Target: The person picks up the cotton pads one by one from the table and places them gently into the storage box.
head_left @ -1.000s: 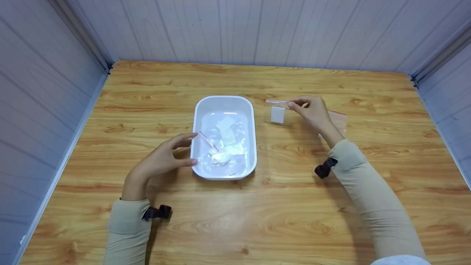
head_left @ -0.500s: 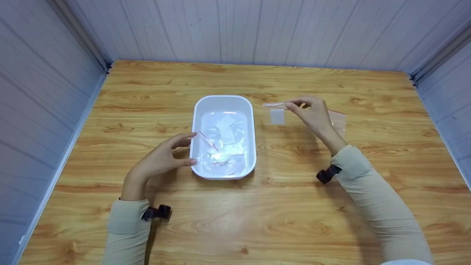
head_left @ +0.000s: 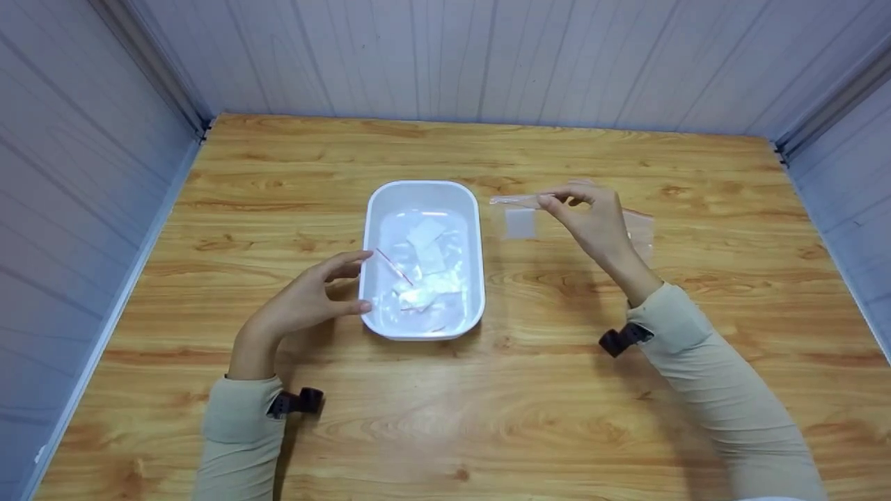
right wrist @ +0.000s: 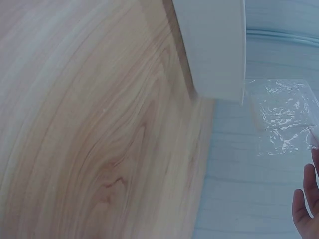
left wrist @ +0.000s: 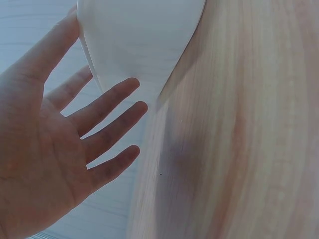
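A white plastic tub (head_left: 423, 191) stands mid-table with several clear plastic bags with white patches inside; one red zip strip (head_left: 395, 268) shows. At its left side is my left hand (head_left: 303, 299), thumb tip and fingertip at the rim. The left wrist view shows this hand (left wrist: 60, 144) with fingers spread and straight beside the tub wall (left wrist: 139, 40). To the right of the tub, my right hand (head_left: 592, 219) pinches a small clear zip bag (head_left: 520, 224) by its top edge; it hangs with a white square in it. The right wrist view shows this bag (right wrist: 284, 117) close to the tub.
Another clear bag (head_left: 639, 233) with a red strip lies on the wooden table (head_left: 445, 403), partly behind my right hand. Pale panel walls (head_left: 445, 62) close off the back and both sides.
My right hand has carried the pinched bag slightly left, closer to the tub, while the right forearm has shifted a little toward the front. My left hand has stayed at the rim.
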{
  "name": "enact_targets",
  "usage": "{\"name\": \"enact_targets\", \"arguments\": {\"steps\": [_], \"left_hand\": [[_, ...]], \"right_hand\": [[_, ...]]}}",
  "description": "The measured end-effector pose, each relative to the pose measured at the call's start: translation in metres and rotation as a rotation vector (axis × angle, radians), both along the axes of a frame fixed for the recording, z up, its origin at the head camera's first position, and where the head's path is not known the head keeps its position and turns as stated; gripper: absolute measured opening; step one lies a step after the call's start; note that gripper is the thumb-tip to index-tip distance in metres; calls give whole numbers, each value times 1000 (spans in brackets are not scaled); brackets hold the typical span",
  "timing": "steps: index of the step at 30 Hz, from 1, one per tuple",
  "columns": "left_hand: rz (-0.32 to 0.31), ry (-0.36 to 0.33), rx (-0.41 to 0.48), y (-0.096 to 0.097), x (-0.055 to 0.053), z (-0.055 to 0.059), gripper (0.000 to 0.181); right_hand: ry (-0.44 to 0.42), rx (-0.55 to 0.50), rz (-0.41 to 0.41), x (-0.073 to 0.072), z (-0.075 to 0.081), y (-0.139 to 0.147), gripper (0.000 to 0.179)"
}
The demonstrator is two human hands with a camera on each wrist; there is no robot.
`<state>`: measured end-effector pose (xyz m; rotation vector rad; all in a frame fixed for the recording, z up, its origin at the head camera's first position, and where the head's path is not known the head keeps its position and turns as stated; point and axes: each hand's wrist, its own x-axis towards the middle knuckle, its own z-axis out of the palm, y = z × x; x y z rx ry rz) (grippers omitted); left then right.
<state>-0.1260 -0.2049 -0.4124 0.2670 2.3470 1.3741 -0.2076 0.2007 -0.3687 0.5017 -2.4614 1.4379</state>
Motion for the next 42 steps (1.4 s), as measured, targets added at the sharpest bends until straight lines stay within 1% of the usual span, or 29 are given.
{"name": "enact_targets", "arguments": {"steps": [8,14,24,31,38,42], "left_hand": [[-11,48,29,-1,-1,-2,78],[-9,40,27,-1,-1,-2,80],[-9,43,35,0,0,0,81],[4,26,21,0,0,0,77],[-8,45,27,0,1,0,76],[-3,39,21,0,1,0,76]], "right_hand": [[35,-52,31,11,11,-10,12],[75,-66,54,16,16,-18,10],[99,-94,111,24,20,-36,10],[95,-128,153,28,22,-51,9],[86,-142,209,32,22,-65,8],[87,-145,233,34,20,-72,9]]}}
